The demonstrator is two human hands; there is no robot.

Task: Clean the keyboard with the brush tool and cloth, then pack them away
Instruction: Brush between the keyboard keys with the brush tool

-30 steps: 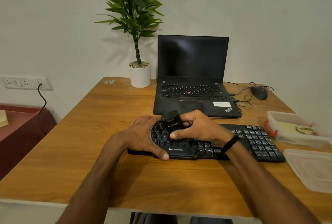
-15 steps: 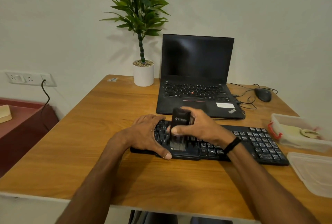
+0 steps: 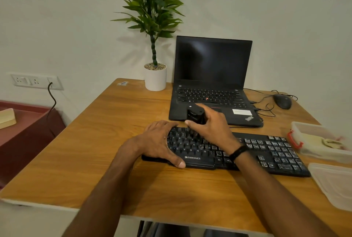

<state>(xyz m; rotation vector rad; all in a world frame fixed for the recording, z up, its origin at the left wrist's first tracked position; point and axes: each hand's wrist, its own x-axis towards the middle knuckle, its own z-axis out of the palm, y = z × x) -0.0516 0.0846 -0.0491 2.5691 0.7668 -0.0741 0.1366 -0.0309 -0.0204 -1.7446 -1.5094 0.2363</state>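
Brush tool [image 3: 195,116] farther back, fingers [image 3: 190,122] clasping

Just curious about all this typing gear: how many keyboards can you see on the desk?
2: the black keyboard under both hands at the front of the desk, and the open laptop's built-in one behind it. None appear hidden.

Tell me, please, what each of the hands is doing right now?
Left hand: open, pressed flat on the keyboard.
Right hand: closed around the brush tool.
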